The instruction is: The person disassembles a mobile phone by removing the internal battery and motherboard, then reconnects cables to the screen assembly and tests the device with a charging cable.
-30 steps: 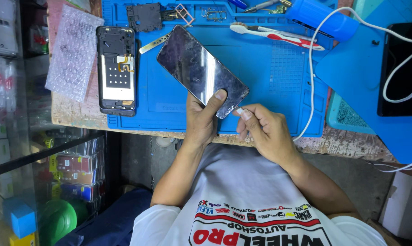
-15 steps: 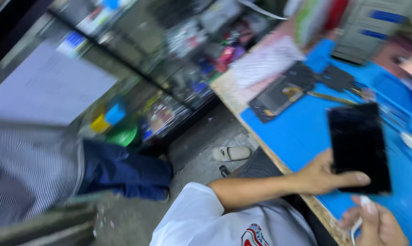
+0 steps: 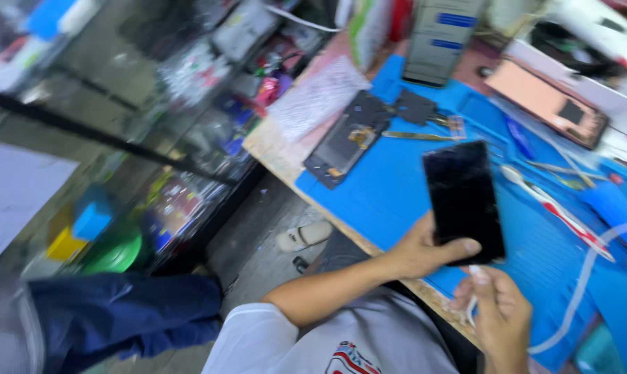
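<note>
White short-sleeved t-shirt point(image 3: 286, 343), sleeve ending above the elbow, red and dark printed graphic on the chest, partly cut off by the frame edge. Bare forearms. Left hand point(image 3: 424, 249) and right hand point(image 3: 500, 315) bare, no gloves, rings or watch visible.

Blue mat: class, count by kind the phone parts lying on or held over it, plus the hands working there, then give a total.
Black phone screens: 1
Opened phone bodies: 1
Hands, left and right: 2
Total: 4
</note>
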